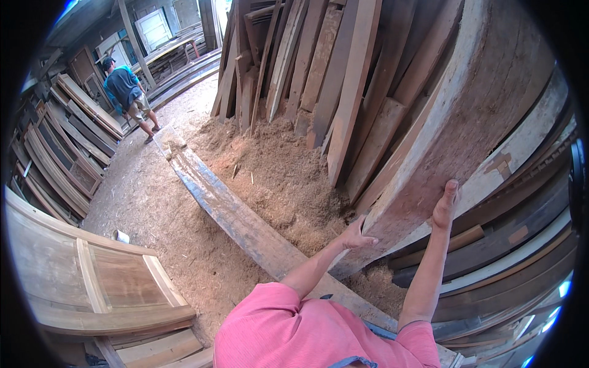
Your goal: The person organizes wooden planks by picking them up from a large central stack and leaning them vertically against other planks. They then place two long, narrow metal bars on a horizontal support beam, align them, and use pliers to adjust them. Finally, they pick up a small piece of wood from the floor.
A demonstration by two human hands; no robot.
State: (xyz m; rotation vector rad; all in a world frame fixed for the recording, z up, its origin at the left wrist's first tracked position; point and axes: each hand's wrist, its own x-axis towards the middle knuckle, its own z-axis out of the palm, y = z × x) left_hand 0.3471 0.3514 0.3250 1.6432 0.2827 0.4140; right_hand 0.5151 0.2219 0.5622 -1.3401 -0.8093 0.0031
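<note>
In the head view, a thick plank (457,116) rises from just right of the lower centre to the upper right corner, tilted, its broad reddish-brown face showing and its pale edge along the left. Both of the person's hands grip it near its lower end. The left hand (359,235) holds the left edge, some of its fingers hidden from sight; the right hand (445,207) is higher up, at the right side of the face, its hold partly hidden too. A pink shirt (313,328) fills the lower centre.

A long board (227,205) with bluish patches along its edge lies slantwise from left of the upper centre toward the lower right, passing beneath the left forearm. Sawdust (279,168) is heaped beside it, mid-frame. Behind the heap, upright boards (325,61) lean in a row at the upper centre; more boards (509,239) are stacked along the right rim.

At the lower left lies a panelled wooden piece (126,279), with a small white container (121,236) just beyond it on the floor (147,214). In the upper left, another person (126,89) stands near stacked timber (70,138).
</note>
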